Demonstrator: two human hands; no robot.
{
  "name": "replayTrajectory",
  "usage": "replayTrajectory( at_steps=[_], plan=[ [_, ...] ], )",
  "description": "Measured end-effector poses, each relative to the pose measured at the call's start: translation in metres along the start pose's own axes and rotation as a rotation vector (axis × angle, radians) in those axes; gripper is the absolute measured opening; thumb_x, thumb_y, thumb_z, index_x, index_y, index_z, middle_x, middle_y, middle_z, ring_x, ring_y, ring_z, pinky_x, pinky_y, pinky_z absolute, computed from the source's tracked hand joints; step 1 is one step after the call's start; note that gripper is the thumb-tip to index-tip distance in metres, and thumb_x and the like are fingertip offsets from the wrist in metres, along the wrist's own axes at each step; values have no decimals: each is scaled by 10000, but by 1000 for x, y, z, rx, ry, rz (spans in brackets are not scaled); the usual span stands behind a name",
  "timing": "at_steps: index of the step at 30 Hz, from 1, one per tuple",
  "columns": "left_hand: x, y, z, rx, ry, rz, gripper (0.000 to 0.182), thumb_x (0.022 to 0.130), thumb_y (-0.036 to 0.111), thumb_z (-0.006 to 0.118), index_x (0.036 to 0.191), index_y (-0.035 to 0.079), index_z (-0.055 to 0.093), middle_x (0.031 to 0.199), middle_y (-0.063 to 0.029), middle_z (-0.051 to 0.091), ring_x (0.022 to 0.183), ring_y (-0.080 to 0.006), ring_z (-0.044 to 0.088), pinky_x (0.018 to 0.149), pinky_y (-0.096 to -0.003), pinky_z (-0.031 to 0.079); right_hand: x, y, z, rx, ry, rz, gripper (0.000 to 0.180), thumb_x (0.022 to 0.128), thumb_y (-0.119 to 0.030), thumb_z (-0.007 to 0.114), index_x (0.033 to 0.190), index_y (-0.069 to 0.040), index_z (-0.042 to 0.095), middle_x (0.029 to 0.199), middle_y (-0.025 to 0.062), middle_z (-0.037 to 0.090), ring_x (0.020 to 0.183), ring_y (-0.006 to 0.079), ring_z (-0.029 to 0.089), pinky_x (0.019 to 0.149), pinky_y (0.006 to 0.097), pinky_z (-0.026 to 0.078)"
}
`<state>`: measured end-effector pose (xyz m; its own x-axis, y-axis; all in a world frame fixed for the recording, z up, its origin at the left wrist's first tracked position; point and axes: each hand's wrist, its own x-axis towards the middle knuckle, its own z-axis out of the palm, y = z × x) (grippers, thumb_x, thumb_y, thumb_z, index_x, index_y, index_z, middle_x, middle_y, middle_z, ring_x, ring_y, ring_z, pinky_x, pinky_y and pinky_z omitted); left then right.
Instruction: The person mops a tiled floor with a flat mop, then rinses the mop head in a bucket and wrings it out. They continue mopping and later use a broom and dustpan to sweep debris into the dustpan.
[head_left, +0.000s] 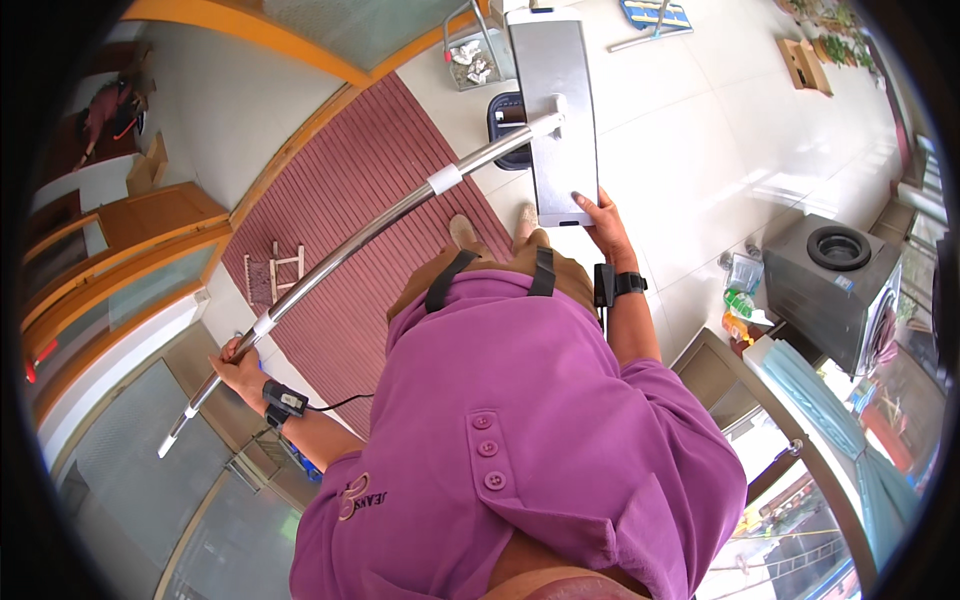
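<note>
My left hand (238, 369) is closed around the lower part of the metal pole (360, 232) of a flat mop. The pole slants up to the right and meets a hinged joint on the mop's long silver head plate (562, 67). My right hand (606, 225) grips the near end of that plate, thumb on the flat face and fingers at its edge. No cloth shows on the visible face; the other side is hidden. Behind the plate, partly covered by it, a dark blue plastic basket (498, 142) stands on the tiles.
A striped red mat (337, 172) lies beside my feet, with a small wooden stool (289, 271) on it. A dustpan (480, 71) holds crumpled paper. Another mop (656, 19) lies ahead. On the right are a grey washing machine (825, 292) and bottles (739, 304). A glass door (142, 420) stands left.
</note>
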<state>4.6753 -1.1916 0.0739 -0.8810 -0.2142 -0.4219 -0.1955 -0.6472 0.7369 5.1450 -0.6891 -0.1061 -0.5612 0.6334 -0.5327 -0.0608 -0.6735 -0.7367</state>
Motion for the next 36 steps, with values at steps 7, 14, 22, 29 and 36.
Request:
replayTrajectory(
  at_steps=[7, 14, 22, 29, 36],
  plan=[
    [10, 36, -39, -279, -275, -174, 500, 956, 363, 540, 579, 153, 287, 526, 18, 275, 517, -141, 364, 568, -309, 381, 7, 5, 0, 149, -148, 80, 354, 870, -93, 671, 1202, -14, 577, 1144, 85, 634, 1071, 215, 589, 980, 376, 447],
    [12, 36, -39, -115, -176, -62, 429, 951, 306, 532, 599, 113, 383, 580, -33, 425, 603, -199, 491, 674, -369, 442, 15, -4, 9, 94, -162, 87, 369, 868, -105, 677, 1214, -26, 573, 1122, 72, 635, 1063, 198, 579, 959, 364, 451],
    [-8, 16, -21, 341, -170, 23, 191, 923, 196, 558, 887, 9, 570, 871, -125, 626, 879, -253, 620, 830, -383, 532, 13, -19, 30, -33, -144, 71, 454, 866, -172, 665, 1264, -4, 524, 1123, 89, 626, 1031, 183, 587, 917, 322, 465],
    [2, 13, -34, 558, -61, -36, 325, 897, 303, 631, 1030, 16, 555, 982, -112, 604, 930, -239, 600, 870, -351, 523, 10, -37, 24, -88, -100, 103, 448, 830, -161, 670, 1233, -6, 552, 1052, 82, 643, 970, 171, 599, 888, 306, 470],
    [-52, 26, -6, 596, -277, -50, 332, 958, 343, 551, 1082, 35, 573, 1030, -103, 610, 997, -231, 598, 934, -348, 473, 9, -36, 20, -2, -88, 89, 465, 811, -148, 670, 1232, 3, 546, 1050, 84, 642, 956, 182, 600, 873, 310, 475]
  ],
)
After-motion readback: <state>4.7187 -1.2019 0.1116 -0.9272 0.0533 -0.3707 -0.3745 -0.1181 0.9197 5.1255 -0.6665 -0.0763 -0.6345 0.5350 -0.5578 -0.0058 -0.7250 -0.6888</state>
